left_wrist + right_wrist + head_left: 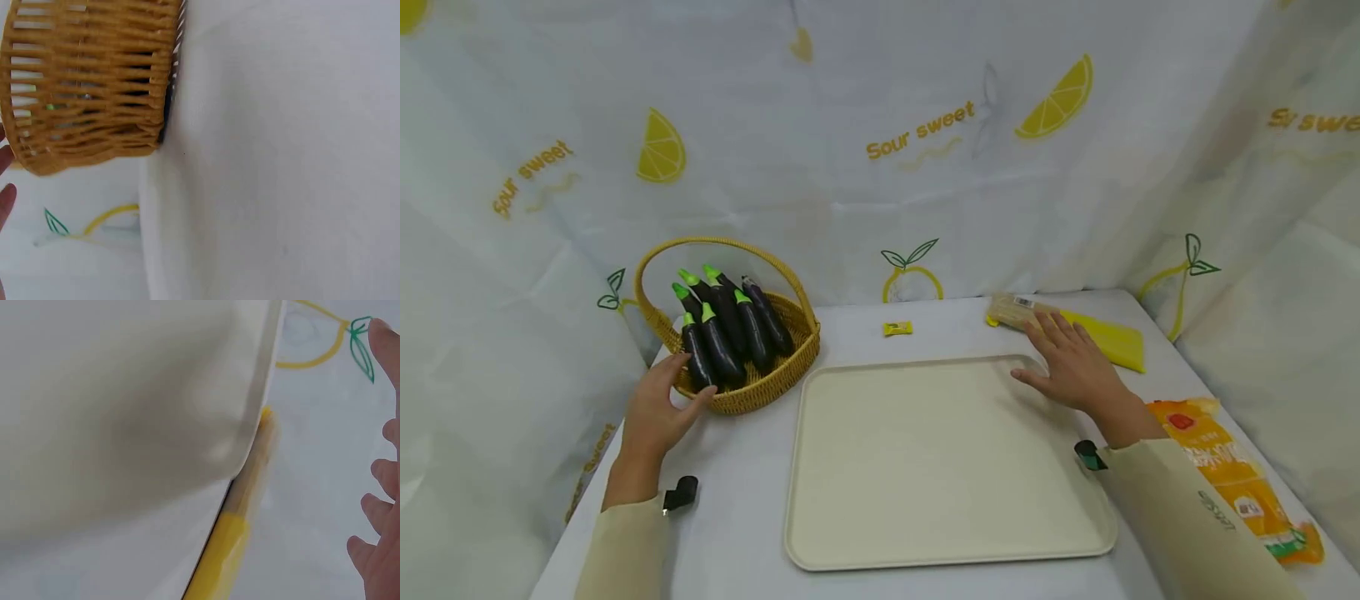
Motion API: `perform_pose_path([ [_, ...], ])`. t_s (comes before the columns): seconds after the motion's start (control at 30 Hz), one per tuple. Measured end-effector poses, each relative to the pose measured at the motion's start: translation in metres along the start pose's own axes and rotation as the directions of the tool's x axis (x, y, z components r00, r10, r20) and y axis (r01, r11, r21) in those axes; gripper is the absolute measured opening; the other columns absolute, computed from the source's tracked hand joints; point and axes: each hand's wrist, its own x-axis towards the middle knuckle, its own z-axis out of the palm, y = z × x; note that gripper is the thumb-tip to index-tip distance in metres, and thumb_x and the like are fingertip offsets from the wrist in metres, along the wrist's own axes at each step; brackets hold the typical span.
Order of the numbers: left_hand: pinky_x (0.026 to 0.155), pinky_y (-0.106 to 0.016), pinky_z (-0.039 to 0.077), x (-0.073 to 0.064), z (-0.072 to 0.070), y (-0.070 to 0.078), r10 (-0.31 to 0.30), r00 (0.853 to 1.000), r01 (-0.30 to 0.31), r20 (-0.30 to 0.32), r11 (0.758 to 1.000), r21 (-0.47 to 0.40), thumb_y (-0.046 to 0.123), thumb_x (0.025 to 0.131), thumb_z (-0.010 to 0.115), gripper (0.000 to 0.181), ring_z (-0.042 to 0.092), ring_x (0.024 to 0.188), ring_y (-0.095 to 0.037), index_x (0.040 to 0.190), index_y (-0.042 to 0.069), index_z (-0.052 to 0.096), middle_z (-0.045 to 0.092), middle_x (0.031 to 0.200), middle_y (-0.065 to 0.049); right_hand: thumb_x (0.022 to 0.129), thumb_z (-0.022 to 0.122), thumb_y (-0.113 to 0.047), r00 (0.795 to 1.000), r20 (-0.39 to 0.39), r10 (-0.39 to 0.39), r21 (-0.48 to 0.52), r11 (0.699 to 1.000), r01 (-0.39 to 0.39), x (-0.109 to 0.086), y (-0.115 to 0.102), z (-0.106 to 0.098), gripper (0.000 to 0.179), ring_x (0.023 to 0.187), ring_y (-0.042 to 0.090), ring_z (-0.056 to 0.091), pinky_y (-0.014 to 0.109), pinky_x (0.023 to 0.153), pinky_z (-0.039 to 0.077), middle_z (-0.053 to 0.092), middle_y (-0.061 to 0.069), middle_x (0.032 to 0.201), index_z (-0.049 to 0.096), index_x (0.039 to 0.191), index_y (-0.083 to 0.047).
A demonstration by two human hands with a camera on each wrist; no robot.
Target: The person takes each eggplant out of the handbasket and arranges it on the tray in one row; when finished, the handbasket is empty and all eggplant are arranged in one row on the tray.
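A wicker basket [797,367] with a tall arched handle stands at the back left, holding several dark eggplants [725,321] with bright green stems. My left hand [655,417] is at the basket's near left rim, thumb and fingers spread apart; whether it touches the rim is unclear. In the left wrist view, fingertips [6,200] show beside the woven wall. Over the far right corner of a beige rectangular tray [940,467], my right hand [1071,367] hovers with fingers spread and holds nothing. Partly behind that hand lies a long package [1108,340], clear at one end and yellow at the other.
A small yellow wrapped packet [897,328] lies behind the tray. On the right, an orange printed bag [1228,467] is partly covered by my right sleeve [1187,508]. White printed curtains [835,167] surround the white table [737,508].
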Motion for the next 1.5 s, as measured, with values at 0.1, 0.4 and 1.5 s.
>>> perform_pose_path([
  [0.1, 0.090, -0.055, 0.040, -0.002, 0.001, -0.012, -0.105, 0.979, 0.092, -0.175, 0.992, -0.083, 0.037, 0.084, 0.075, 0.057, 0.052, 0.108, -0.038, 0.125, 0.000, 0.060, 0.059, 0.116, -0.021, 0.090, 0.056, -0.060, 1.000, 0.009, -0.025, 0.048, 0.999, 0.025, 0.020, -0.019, 0.000, 0.089, 0.143, 0.042, 0.013, 0.058, 0.111, 0.012, 0.017, 0.022, 0.158, 0.029, 0.151, 0.000],
  [0.4, 0.098, -0.050, 0.036, -0.007, 0.031, -0.022, -0.406, 0.892, 0.288, -0.200, 0.850, -0.441, 0.031, 0.089, 0.070, 0.048, 0.045, 0.116, -0.035, 0.126, 0.004, 0.057, 0.044, 0.126, -0.019, 0.090, 0.063, -0.052, 0.988, 0.012, -0.153, 0.243, 0.959, 0.146, 0.080, -0.103, 0.003, 0.076, 0.137, 0.034, 0.032, 0.053, 0.106, 0.030, 0.036, 0.014, 0.151, 0.040, 0.147, -0.009],
  [1.5, 0.107, -0.034, 0.032, -0.001, 0.048, -0.031, -0.524, 0.829, 0.469, 0.198, 0.456, -0.756, 0.020, 0.090, 0.071, 0.060, 0.040, 0.133, -0.024, 0.139, 0.018, 0.036, 0.038, 0.151, -0.009, 0.097, 0.058, -0.040, 0.987, 0.158, -0.017, 0.508, 0.859, -0.067, 0.273, -0.347, 0.058, 0.072, 0.133, 0.022, 0.042, 0.035, 0.103, 0.038, 0.039, 0.011, 0.149, 0.026, 0.152, -0.005],
])
